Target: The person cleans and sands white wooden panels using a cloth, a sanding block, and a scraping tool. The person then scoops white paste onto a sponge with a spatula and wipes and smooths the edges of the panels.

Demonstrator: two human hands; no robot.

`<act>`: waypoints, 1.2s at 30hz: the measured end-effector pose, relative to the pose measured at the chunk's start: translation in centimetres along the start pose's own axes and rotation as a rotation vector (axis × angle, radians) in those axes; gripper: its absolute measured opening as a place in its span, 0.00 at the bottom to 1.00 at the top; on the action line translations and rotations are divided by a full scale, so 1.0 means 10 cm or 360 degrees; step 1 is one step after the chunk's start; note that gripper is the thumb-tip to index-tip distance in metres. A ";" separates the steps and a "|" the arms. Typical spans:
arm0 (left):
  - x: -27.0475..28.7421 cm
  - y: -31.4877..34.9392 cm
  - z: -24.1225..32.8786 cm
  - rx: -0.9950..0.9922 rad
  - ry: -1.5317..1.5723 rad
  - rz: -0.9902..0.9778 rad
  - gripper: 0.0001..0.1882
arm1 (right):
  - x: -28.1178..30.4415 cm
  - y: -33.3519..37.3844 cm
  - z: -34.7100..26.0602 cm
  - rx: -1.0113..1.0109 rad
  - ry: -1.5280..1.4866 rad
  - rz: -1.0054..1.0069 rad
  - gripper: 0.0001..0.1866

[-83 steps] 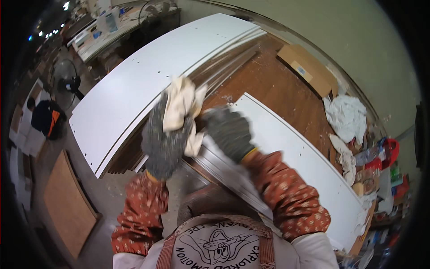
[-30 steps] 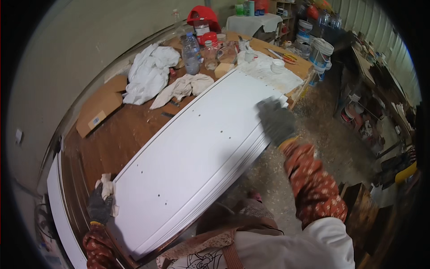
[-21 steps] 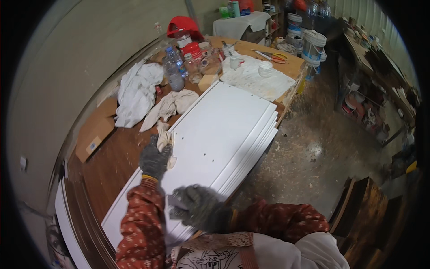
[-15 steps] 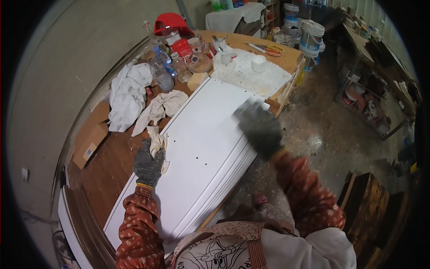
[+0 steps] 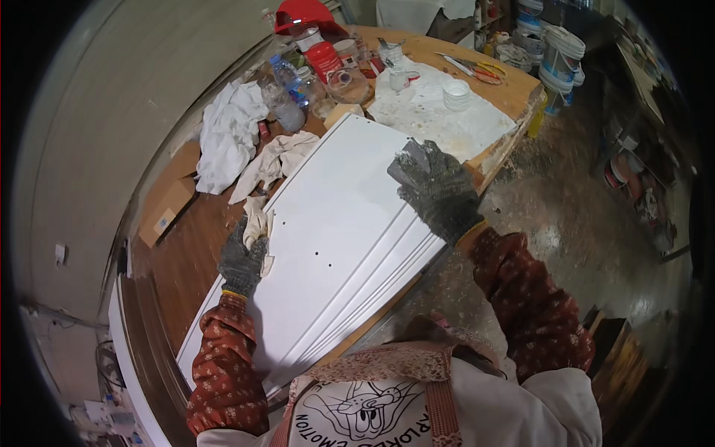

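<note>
A long white panel (image 5: 328, 201) with small dark holes lies on top of a stack of similar white panels, whose edges fan out on its right side. My left hand (image 5: 242, 261), in a dark grey knitted glove, is closed on a cream cloth (image 5: 257, 226) at the panel's left edge. Over at the far right corner, my right hand (image 5: 441, 186) wears a matching glove. It grips a flat grey pad (image 5: 409, 170), which looks like sandpaper, against the panel. Its thumb side is partly hidden.
Crumpled white cloth (image 5: 229, 134), a cardboard box (image 5: 167, 205) and plastic bottles (image 5: 287, 74) crowd the left of the brown table. Beyond the panels are a stained white sheet (image 5: 477, 123), a small white tub (image 5: 456, 95) and scissors (image 5: 488, 73). Buckets (image 5: 560, 63) stand farther right.
The view has shifted. My right hand, blurred before, is now sharp and remains near the panel's far right corner. The stacked edges look more fanned out. My left hand keeps the cloth.
</note>
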State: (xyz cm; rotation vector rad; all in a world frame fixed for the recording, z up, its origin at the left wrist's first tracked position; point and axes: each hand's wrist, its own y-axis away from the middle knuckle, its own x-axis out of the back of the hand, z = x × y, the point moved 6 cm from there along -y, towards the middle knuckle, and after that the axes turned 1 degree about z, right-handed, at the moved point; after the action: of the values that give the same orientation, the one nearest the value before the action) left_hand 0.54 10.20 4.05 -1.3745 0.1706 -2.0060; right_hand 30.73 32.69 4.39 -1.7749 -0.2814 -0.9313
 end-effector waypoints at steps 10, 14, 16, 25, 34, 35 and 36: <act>-0.05 0.03 0.03 -0.0057 -0.0194 0.0016 0.29 | -0.06 0.15 -0.88 0.0469 -0.0535 -0.0301 0.20; -0.02 0.05 -0.17 0.0001 -0.0033 -0.0053 0.29 | -0.06 -0.33 0.58 0.0027 0.0244 -0.0173 0.17; -0.02 0.03 -0.09 0.0037 -0.0148 -0.0066 0.29 | -0.24 -0.35 0.65 -0.0064 0.0170 -0.0378 0.18; -0.05 0.03 -0.06 0.0089 -0.0236 -0.0028 0.31 | -0.27 -0.01 -0.32 0.0478 -0.0504 -0.0200 0.23; -0.32 -0.31 0.34 -0.0433 -0.0590 -0.0091 0.36 | 0.22 -0.01 1.11 -0.0291 0.0374 -0.0191 0.19; -0.44 -0.46 0.40 -0.0432 -0.0519 -0.0119 0.35 | 0.27 -0.12 0.85 -0.0377 0.0247 -0.0154 0.20; -0.56 -0.61 0.45 -0.0420 -0.0461 -0.0140 0.34 | 0.22 -0.12 0.51 -0.0238 0.0069 0.0069 0.21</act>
State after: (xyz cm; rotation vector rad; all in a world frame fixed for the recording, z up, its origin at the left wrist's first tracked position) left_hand 2.76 19.34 4.55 -1.8513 0.2532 -1.8768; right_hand 33.82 37.15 6.13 -1.8869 -0.1480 -0.9793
